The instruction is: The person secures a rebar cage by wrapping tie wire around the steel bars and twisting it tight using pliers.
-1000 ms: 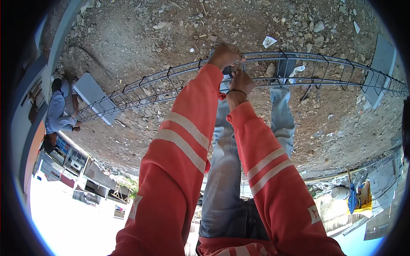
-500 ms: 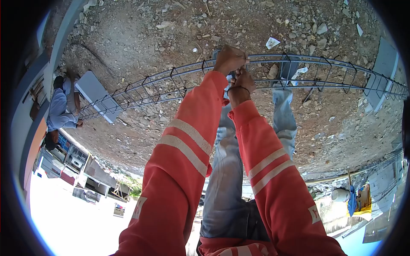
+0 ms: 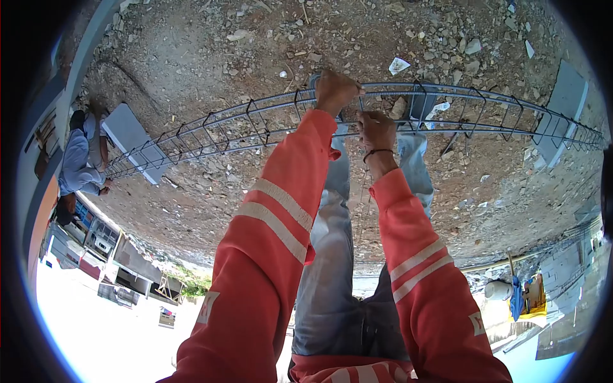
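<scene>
A long rebar cage [image 3: 472, 92] of lengthwise bars and dark wire stirrups stretches across the view in front of my legs. My left hand [image 3: 336, 92] is closed on its far bar, beside a stirrup. Just to the right and nearer me, my right hand [image 3: 378, 131] is closed at the near bar, its fingers curled; whatever is in them is too small to make out. The two hands are apart. Thin wire-like lines hang below my right hand.
Grey boards lie under the cage at the left [image 3: 135, 143] and right [image 3: 562, 112]. A person [image 3: 80, 159] crouches at the far left end. Rubble and stones cover the dirt ground. A white bucket [image 3: 497, 290] stands at the lower right.
My right hand has moved right and towards me, away from my left hand, which stays at the far bar. The view has shifted slightly.
</scene>
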The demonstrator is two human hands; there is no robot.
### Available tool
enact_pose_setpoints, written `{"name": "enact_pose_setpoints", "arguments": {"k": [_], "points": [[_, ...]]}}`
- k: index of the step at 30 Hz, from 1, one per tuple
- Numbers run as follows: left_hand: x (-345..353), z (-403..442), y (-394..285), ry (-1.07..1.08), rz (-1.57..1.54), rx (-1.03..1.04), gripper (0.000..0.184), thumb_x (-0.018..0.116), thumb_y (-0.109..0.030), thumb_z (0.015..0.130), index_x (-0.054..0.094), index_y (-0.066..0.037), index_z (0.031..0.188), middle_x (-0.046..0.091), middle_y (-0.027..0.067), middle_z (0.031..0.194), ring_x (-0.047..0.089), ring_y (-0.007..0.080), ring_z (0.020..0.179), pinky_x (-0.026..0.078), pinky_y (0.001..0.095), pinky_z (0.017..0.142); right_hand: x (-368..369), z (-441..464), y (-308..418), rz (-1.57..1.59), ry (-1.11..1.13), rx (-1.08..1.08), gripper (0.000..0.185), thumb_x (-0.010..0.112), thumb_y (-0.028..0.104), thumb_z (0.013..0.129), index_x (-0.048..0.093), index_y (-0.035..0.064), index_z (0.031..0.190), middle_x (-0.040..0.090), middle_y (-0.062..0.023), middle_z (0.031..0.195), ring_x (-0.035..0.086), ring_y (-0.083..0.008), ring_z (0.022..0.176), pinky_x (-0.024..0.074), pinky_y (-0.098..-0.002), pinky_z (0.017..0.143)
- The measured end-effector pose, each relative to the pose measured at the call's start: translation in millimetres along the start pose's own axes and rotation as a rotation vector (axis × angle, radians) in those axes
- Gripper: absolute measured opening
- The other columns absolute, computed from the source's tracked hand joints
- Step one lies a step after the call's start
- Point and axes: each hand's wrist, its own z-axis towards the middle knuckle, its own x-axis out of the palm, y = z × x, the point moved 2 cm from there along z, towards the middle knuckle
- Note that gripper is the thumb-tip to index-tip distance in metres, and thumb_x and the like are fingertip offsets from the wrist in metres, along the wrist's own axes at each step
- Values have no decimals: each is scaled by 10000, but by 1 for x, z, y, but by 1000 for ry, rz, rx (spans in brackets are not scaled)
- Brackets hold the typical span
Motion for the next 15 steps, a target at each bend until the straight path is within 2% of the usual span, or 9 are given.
{"name": "enact_pose_setpoints", "arguments": {"k": [1, 2, 4, 5, 6, 8, 12, 14, 15], "points": [[-2, -4, -3, -4, -2, 0, 299, 725, -507, 787, 789, -239, 901, 736, 29, 989, 667, 276, 986, 474, 403, 936, -5, 5, 3, -143, 53, -72, 197, 658, 237, 800, 757, 67, 810, 707, -187, 777, 697, -338, 674, 545, -438, 683], [-3, -10, -5, -64, -146, -87, 254, 762, -462, 760, 793, -233, 865, 735, 36, 975, 667, 270, 985, 486, 400, 911, -11, 11, 5, -145, 53, -75, 197, 658, 237, 800, 757, 67, 810, 707, -187, 777, 697, -338, 674, 545, -438, 683], [-7, -22, -11, -125, -292, -173, 213, 799, -417, 733, 796, -228, 829, 734, 43, 961, 667, 264, 984, 499, 397, 885, -26, 9, 40, -635, 9, -497, 194, 615, 231, 814, 751, 94, 799, 702, -195, 811, 694, -375, 749, 550, -467, 710], [-11, -31, -15, -177, -329, -137, 169, 815, -362, 716, 795, -213, 793, 737, 48, 916, 679, 271, 938, 516, 395, 848, -35, 3, 64, -770, 59, -538, 190, 587, 226, 835, 744, 126, 798, 702, -195, 864, 687, -391, 831, 552, -484, 741], [-14, -35, -18, -230, -367, -99, 129, 831, -307, 699, 794, -198, 757, 740, 53, 872, 690, 278, 893, 533, 393, 810, -42, 4, 80, -772, 62, -540, 190, 587, 226, 835, 744, 126, 798, 702, -195, 864, 687, -391, 831, 552, -484, 741], [-7, -30, -12, -293, -361, -44, 130, 831, -292, 696, 791, -177, 741, 739, 62, 830, 698, 286, 841, 544, 393, 781, -46, 15, 106, -1026, 153, -732, 145, 632, 228, 844, 731, 128, 878, 704, -114, 842, 686, -322, 818, 543, -453, 732], [-7, -32, -12, -338, -415, 28, 112, 822, -267, 694, 791, -169, 740, 734, 87, 762, 702, 318, 715, 564, 388, 725, -36, 56, 126, -1123, 312, -893, 161, 609, 229, 861, 749, 157, 828, 709, -144, 866, 688, -364, 854, 555, -466, 755], [-3, -24, -6, -317, -396, -12, 98, 818, -252, 694, 792, -175, 751, 737, 88, 784, 706, 312, 735, 563, 386, 736, -30, 69, 120, -1093, 290, -1107, 141, 644, 254, 838, 761, 175, 830, 706, -128, 839, 686, -350, 840, 555, -448, 763], [-8, -26, -9, -296, -376, -51, 89, 814, -237, 695, 793, -181, 762, 739, 90, 806, 709, 306, 754, 563, 383, 746, -27, 69, 123, -1092, 291, -1108, 141, 644, 254, 838, 761, 175, 830, 706, -128, 839, 686, -350, 840, 555, -448, 763]]}}
